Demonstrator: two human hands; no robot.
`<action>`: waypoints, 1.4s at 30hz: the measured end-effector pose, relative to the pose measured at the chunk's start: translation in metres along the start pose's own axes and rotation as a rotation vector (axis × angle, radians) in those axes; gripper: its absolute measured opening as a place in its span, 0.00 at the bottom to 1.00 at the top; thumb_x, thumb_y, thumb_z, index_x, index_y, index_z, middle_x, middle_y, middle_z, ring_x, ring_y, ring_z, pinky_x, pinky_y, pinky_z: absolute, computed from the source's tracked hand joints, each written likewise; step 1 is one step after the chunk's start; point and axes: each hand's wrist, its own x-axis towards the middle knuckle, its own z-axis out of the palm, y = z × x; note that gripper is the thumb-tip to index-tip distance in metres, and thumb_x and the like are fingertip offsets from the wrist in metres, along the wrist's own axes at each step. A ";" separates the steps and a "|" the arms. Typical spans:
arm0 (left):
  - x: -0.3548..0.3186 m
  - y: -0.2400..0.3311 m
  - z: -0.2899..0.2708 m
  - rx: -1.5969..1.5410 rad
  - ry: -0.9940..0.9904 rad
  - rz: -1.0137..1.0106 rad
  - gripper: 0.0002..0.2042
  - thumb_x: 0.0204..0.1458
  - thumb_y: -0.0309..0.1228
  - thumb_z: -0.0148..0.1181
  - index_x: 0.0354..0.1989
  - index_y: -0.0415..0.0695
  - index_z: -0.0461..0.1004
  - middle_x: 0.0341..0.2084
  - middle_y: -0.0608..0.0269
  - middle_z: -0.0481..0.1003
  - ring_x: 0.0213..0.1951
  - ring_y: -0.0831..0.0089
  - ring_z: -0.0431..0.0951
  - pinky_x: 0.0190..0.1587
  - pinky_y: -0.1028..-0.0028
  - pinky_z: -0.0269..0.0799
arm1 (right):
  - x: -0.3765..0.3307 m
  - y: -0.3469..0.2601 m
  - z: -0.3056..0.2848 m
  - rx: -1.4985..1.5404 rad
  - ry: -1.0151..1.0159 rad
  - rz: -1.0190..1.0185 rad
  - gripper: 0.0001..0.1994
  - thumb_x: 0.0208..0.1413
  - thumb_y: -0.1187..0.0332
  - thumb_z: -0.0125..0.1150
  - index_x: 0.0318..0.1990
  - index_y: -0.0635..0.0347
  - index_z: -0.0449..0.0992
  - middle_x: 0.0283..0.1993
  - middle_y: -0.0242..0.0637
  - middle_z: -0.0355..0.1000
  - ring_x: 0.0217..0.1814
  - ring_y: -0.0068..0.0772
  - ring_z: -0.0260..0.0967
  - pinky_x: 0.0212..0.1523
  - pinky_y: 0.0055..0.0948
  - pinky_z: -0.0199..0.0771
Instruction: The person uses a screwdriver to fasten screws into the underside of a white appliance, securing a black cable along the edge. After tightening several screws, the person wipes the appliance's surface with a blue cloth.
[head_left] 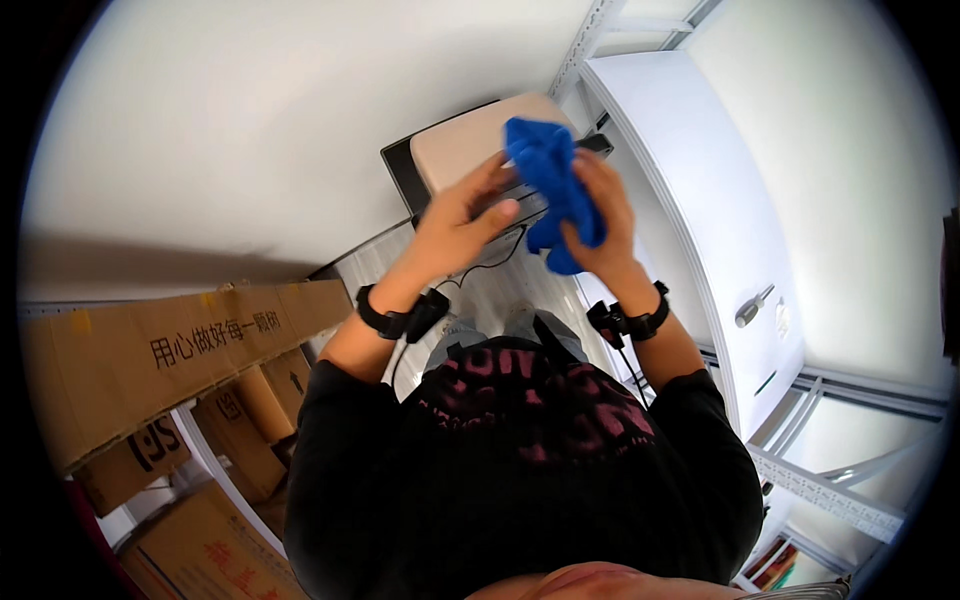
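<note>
A crumpled blue cloth [543, 165] hangs in front of me at about chest height, slightly blurred. My right hand [606, 215] grips it from the right, with fingers and thumb closed round its folds. To the left of the cloth, my left hand [458, 228] has its thumb apart and its fingers stretched toward it. Those fingertips come close to the cloth's left edge; whether they touch it I cannot tell. Both wrists wear black straps with small dark devices and cables. Beyond the hands is a boxy thing with a rounded beige top [465, 137] and dark sides, partly hidden.
Cardboard boxes [225, 335] fill a shelf at my left. At my right stands a white door-like panel [715, 200] with a metal handle [754, 306], beside metal shelf framing [830, 490]. A black cable [490, 265] runs over the grey floor near my feet.
</note>
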 end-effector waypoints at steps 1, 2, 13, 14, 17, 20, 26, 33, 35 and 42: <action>0.001 -0.005 -0.018 0.271 0.058 0.111 0.30 0.49 0.34 0.63 0.59 0.37 0.60 0.51 0.50 0.70 0.51 0.63 0.71 0.53 0.69 0.66 | 0.004 0.007 -0.005 -0.085 0.056 -0.007 0.36 0.28 0.82 0.60 0.55 0.55 0.69 0.60 0.49 0.61 0.59 0.54 0.61 0.55 0.41 0.66; -0.007 -0.008 -0.031 0.541 0.181 0.139 0.30 0.47 0.31 0.64 0.58 0.38 0.61 0.51 0.51 0.69 0.52 0.63 0.70 0.55 0.70 0.63 | 0.011 0.009 -0.012 -0.274 0.039 0.059 0.35 0.29 0.82 0.60 0.55 0.52 0.70 0.60 0.47 0.60 0.60 0.52 0.60 0.53 0.40 0.68; -0.040 -0.056 -0.055 0.733 0.341 -0.222 0.18 0.36 0.31 0.70 0.37 0.40 0.75 0.23 0.52 0.76 0.27 0.55 0.77 0.31 0.67 0.71 | 0.013 0.036 0.023 -0.660 -0.293 0.250 0.35 0.31 0.80 0.58 0.54 0.41 0.70 0.61 0.35 0.63 0.64 0.42 0.58 0.47 0.34 0.74; -0.039 -0.055 -0.057 0.733 0.326 -0.228 0.17 0.36 0.32 0.70 0.36 0.41 0.75 0.24 0.53 0.76 0.27 0.56 0.77 0.31 0.67 0.71 | 0.013 0.033 0.025 -0.659 -0.302 0.247 0.34 0.31 0.80 0.57 0.53 0.41 0.70 0.60 0.35 0.64 0.63 0.42 0.58 0.47 0.34 0.74; -0.036 -0.053 -0.061 0.720 0.290 -0.211 0.16 0.35 0.29 0.71 0.35 0.40 0.76 0.23 0.57 0.77 0.24 0.67 0.76 0.30 0.73 0.70 | 0.018 0.017 0.035 -0.637 -0.325 0.212 0.33 0.30 0.80 0.57 0.52 0.43 0.71 0.57 0.34 0.66 0.61 0.43 0.60 0.45 0.34 0.74; -0.036 -0.057 -0.064 0.698 0.269 -0.211 0.16 0.35 0.27 0.71 0.35 0.39 0.76 0.24 0.58 0.78 0.23 0.74 0.75 0.29 0.77 0.70 | 0.021 -0.013 0.055 -0.609 -0.383 0.148 0.31 0.28 0.77 0.62 0.50 0.48 0.71 0.53 0.34 0.66 0.58 0.43 0.62 0.41 0.36 0.76; -0.038 -0.066 -0.068 0.653 0.288 -0.207 0.13 0.36 0.30 0.69 0.31 0.41 0.77 0.22 0.56 0.77 0.23 0.66 0.76 0.28 0.72 0.70 | 0.019 -0.064 0.098 -0.389 -0.444 0.010 0.30 0.29 0.76 0.63 0.49 0.49 0.72 0.54 0.37 0.65 0.57 0.45 0.62 0.36 0.34 0.77; -0.041 -0.076 -0.069 0.525 0.304 -0.180 0.12 0.36 0.32 0.68 0.28 0.40 0.76 0.21 0.53 0.76 0.23 0.62 0.77 0.28 0.73 0.70 | 0.006 -0.068 0.100 -0.349 -0.462 -0.009 0.28 0.31 0.75 0.64 0.48 0.47 0.72 0.55 0.34 0.65 0.59 0.41 0.60 0.38 0.38 0.71; -0.042 -0.067 -0.070 0.644 0.226 -0.204 0.11 0.37 0.28 0.69 0.30 0.38 0.77 0.23 0.56 0.78 0.26 0.72 0.78 0.30 0.75 0.72 | 0.004 -0.063 0.092 -0.397 -0.447 0.030 0.28 0.31 0.75 0.64 0.48 0.45 0.72 0.56 0.31 0.64 0.59 0.40 0.60 0.39 0.39 0.68; -0.043 -0.067 -0.070 0.596 0.225 -0.165 0.14 0.37 0.26 0.71 0.34 0.36 0.77 0.25 0.60 0.79 0.29 0.78 0.78 0.37 0.77 0.74 | 0.008 0.003 0.044 -0.488 -0.379 0.148 0.30 0.29 0.79 0.62 0.48 0.45 0.72 0.54 0.29 0.67 0.59 0.39 0.61 0.39 0.41 0.66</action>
